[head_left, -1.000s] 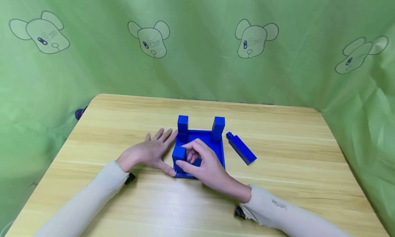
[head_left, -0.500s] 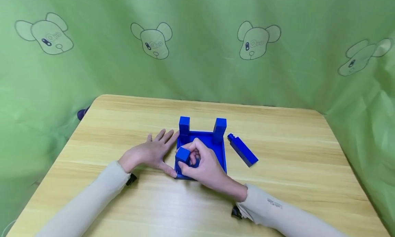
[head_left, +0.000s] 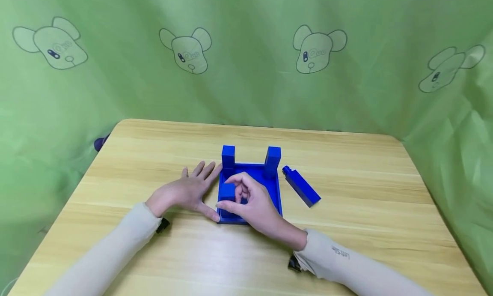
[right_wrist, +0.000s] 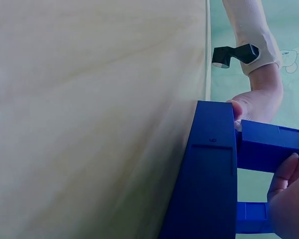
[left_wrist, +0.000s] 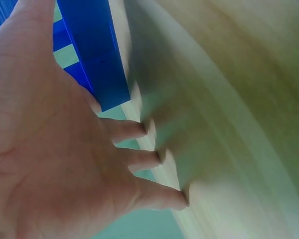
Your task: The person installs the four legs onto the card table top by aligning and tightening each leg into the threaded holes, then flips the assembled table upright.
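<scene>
On the worktop (head_left: pixel 115 176), head view: a shallow blue tray (head_left: pixel 273 189) with a raised rim lies flat.
Far corners, head view: a far-left post (head_left: pixel 228 155) and a far-right post (head_left: pixel 274 156), both blue and square, stand upright.
Right hand (head_left: pixel 258 201), head view: its thumb and curled fingers pinch the near-left post (head_left: pixel 228 191) at the tray's near left corner.
Left hand (head_left: pixel 188 191), head view: fingers straight and spread, gripping nothing, its thumb at the tray's near left corner.
Loose post (head_left: pixel 302 186), head view: on its side just right of the tray, notched end pointing away.
Backdrop, head view: a green curtain (head_left: pixel 250 94) printed with animal-head outlines.
Left hand, left wrist view: splayed fingertips reach the worktop beside the tray's blue side.
Near-left post, right wrist view: held between the right hand's fingers, a narrow neck showing between it and the tray.
</scene>
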Demonstrator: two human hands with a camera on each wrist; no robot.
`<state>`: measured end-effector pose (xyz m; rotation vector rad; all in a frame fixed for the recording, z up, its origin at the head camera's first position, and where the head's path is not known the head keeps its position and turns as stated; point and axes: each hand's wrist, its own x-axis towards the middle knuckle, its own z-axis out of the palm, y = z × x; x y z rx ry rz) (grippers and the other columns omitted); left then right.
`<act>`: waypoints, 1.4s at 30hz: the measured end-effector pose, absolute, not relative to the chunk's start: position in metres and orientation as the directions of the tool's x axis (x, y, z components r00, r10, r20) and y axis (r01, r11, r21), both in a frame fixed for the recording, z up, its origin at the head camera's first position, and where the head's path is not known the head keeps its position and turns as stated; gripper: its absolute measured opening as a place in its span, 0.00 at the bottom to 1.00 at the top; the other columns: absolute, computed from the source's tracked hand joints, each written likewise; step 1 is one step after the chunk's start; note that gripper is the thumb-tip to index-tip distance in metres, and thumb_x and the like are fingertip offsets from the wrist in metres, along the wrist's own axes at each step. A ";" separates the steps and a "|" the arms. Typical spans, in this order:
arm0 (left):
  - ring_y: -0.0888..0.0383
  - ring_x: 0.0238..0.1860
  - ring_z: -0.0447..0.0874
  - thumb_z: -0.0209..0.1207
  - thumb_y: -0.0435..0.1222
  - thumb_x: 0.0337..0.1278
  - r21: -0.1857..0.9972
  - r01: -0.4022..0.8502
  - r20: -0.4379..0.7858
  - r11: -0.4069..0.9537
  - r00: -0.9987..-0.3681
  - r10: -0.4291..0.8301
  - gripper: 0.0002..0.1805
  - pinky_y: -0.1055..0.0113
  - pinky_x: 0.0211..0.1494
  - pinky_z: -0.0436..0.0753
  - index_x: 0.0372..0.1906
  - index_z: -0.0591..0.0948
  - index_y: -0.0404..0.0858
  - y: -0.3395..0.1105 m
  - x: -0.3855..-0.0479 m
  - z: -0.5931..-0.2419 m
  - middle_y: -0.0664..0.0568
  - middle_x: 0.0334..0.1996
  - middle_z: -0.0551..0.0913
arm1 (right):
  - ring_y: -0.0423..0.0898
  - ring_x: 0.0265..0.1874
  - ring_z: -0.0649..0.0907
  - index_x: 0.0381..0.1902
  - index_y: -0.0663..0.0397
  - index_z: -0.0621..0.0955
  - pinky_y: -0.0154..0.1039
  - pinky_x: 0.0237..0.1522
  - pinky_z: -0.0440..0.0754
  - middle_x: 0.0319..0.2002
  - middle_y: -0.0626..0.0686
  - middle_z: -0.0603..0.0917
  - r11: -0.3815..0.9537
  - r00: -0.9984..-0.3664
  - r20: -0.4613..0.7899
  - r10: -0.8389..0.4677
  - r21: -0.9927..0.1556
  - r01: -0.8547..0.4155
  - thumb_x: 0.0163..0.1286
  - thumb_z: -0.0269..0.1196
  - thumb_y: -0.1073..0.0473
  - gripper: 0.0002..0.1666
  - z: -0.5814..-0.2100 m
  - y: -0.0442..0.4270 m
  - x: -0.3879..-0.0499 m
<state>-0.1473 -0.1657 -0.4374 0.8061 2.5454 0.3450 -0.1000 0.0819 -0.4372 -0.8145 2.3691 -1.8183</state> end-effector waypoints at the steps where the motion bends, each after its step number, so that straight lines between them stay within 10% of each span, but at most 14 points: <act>1: 0.28 0.85 0.29 0.71 0.76 0.48 0.362 0.484 -0.336 0.797 -0.730 0.595 0.83 0.17 0.74 0.40 0.89 0.29 0.42 -0.165 -0.147 -0.438 0.33 0.88 0.34 | 0.46 0.29 0.78 0.62 0.48 0.82 0.36 0.31 0.76 0.32 0.48 0.78 0.173 -0.860 0.276 -0.429 -0.909 -0.378 0.68 0.81 0.57 0.28 -0.437 0.082 -0.100; 42: 0.28 0.85 0.30 0.71 0.76 0.48 0.360 0.477 -0.332 0.802 -0.738 0.588 0.83 0.18 0.75 0.40 0.89 0.29 0.43 -0.166 -0.147 -0.440 0.33 0.88 0.34 | 0.43 0.27 0.78 0.49 0.43 0.82 0.36 0.27 0.78 0.32 0.46 0.79 0.190 -0.818 0.289 -0.498 -0.884 -0.428 0.71 0.79 0.55 0.16 -0.436 0.083 -0.096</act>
